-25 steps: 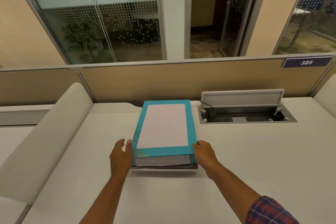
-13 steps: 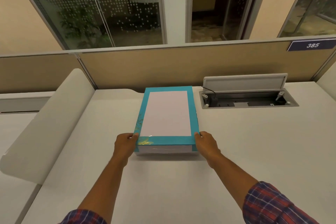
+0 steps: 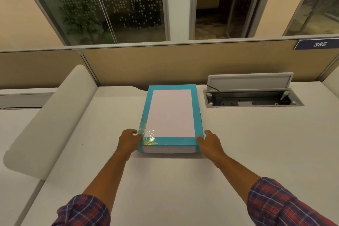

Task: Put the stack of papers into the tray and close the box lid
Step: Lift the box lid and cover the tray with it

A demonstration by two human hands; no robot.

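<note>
A teal box lid (image 3: 171, 115) with a white centre panel and a gold flower print lies flat over its tray on the white desk (image 3: 256, 152). The tray and the stack of papers are hidden under it. My left hand (image 3: 129, 140) grips the lid's near left corner. My right hand (image 3: 209, 142) grips the near right corner. The lid's front edge sits down on the desk with no gap showing below it.
An open cable well (image 3: 253, 98) with a raised grey flap (image 3: 249, 80) is set into the desk right of the box. A rounded white divider (image 3: 47, 121) runs along the left. A tan partition (image 3: 165, 64) stands behind the desk.
The lid has come down: one second ago a silver tray edge showed beneath its front, and now the lid covers it. Both hands stay at the near corners.
</note>
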